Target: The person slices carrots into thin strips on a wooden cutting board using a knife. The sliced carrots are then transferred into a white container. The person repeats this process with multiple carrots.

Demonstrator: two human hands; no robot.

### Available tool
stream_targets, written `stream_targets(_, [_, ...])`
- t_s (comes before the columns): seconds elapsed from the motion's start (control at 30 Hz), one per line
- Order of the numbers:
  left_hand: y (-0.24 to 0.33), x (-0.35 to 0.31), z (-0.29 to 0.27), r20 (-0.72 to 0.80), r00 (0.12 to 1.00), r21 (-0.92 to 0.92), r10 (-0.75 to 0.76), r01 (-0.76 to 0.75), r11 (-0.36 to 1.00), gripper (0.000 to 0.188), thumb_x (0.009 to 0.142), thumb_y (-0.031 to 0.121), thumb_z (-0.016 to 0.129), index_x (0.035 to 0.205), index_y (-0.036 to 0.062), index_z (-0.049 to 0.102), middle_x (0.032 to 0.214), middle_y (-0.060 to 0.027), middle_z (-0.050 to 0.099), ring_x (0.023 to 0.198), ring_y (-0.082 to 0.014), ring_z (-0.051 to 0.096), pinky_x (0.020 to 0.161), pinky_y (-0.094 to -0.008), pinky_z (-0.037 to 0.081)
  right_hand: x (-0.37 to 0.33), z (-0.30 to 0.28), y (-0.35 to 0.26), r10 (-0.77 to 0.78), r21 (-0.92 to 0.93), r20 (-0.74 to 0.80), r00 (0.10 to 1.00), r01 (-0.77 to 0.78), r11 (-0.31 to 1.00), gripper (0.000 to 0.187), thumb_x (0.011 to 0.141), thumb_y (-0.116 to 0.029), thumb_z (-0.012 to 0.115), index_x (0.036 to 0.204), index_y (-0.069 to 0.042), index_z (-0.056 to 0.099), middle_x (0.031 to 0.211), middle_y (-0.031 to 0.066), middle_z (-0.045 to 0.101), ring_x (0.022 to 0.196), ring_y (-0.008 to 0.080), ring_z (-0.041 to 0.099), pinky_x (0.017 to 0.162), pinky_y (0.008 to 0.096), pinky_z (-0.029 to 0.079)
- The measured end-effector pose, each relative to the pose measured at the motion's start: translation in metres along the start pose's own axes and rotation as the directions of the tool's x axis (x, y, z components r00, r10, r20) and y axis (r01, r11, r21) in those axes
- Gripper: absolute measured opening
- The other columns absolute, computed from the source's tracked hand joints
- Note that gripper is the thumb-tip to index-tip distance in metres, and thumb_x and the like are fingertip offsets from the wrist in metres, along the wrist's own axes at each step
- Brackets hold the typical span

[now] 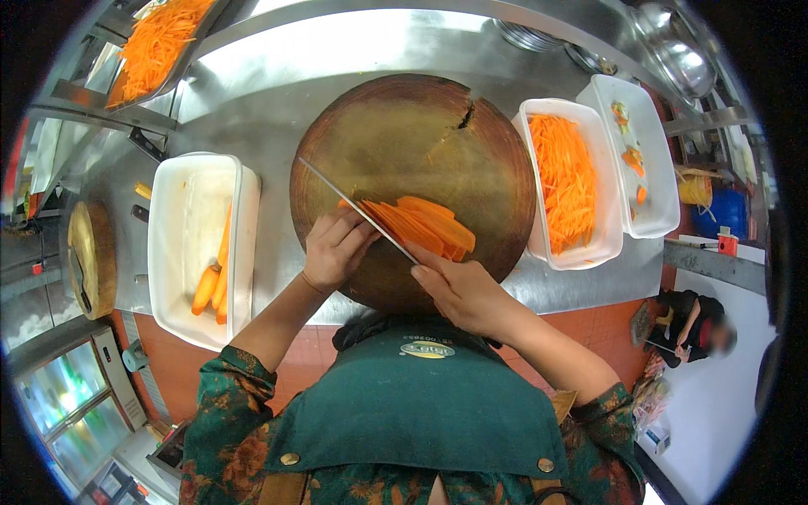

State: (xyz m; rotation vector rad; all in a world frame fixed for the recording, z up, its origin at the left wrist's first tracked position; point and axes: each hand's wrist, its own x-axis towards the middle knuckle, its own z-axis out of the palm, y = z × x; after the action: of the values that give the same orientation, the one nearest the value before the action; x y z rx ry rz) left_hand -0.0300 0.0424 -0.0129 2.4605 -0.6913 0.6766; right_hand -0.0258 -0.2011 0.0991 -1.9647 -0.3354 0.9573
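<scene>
A round wooden chopping block (396, 126) stands in front of me, worn and cracked near its far right rim. My right hand (459, 290) grips a knife (328, 185), whose thin blade slants up and left across the block. Against the blade's right side lies a fanned pile of flat carrot slices (425, 223). My left hand (335, 251) is on the blade's left side, its fingers curled and pressed down beside the metal. A bit of carrot shows past those fingertips; the rest of what they hold is hidden.
To the left, a white tub (244, 278) holds several peeled carrots (206, 289). On the right are a tub of shredded carrot (564, 181) and another white tub (652, 151) with scraps. A metal shelf (311, 18) crosses the far side. Another person (694, 324) sits far right.
</scene>
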Motion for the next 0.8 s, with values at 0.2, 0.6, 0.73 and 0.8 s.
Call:
stream_targets(0.2, [0.000,0.000,0.003,-0.026,1.000,-0.007,0.009,-0.009,1.000,0.026,0.072,0.010,0.081,0.096,0.0070,0.072,0.102,-0.0076,0.069,0.099,-0.0267,0.066,0.079,-0.0366,0.053,-0.008,-0.009,-0.004,0.041,-0.001,0.066,0.997,-0.041,0.999,0.053,0.107,-0.037,0.043,0.143,0.002,0.047,0.096,0.0347,0.065,0.090,0.0502,0.066,0.079,0.0500,0.052])
stream_targets(0.6, [-0.003,-0.003,0.005,-0.014,1.000,-0.030,-0.013,0.012,0.999,0.025,0.074,0.009,0.080,0.097,0.0058,0.072,0.105,-0.0085,0.069,0.096,-0.0265,0.067,0.078,-0.0346,0.055,0.053,0.017,0.028,-0.177,0.033,-0.079,0.981,0.180,0.983,0.047,0.105,-0.035,0.045,0.133,0.001,0.056,0.101,0.0327,0.066,0.095,0.0494,0.065,0.084,0.0508,0.051])
stream_targets(0.73, [0.001,0.001,0.000,-0.020,1.000,-0.012,-0.008,0.007,1.000,0.024,0.075,0.008,0.079,0.098,0.0053,0.072,0.105,-0.0093,0.068,0.096,-0.0275,0.067,0.078,-0.0354,0.055,0.028,0.006,0.007,-0.091,0.032,-0.020,0.996,0.092,0.995,0.049,0.106,-0.036,0.043,0.137,0.001,0.053,0.101,0.0336,0.066,0.095,0.0502,0.065,0.084,0.0505,0.051])
stream_targets(0.8, [0.000,0.002,0.000,-0.019,1.000,-0.007,-0.002,0.001,1.000,0.024,0.076,0.008,0.079,0.098,0.0050,0.071,0.104,-0.0097,0.068,0.096,-0.0279,0.067,0.079,-0.0357,0.055,0.013,0.004,0.005,-0.077,0.012,-0.011,0.997,0.078,0.997,0.048,0.107,-0.035,0.042,0.143,-0.003,0.049,0.088,0.0249,0.062,0.082,0.0386,0.062,0.075,0.0442,0.050])
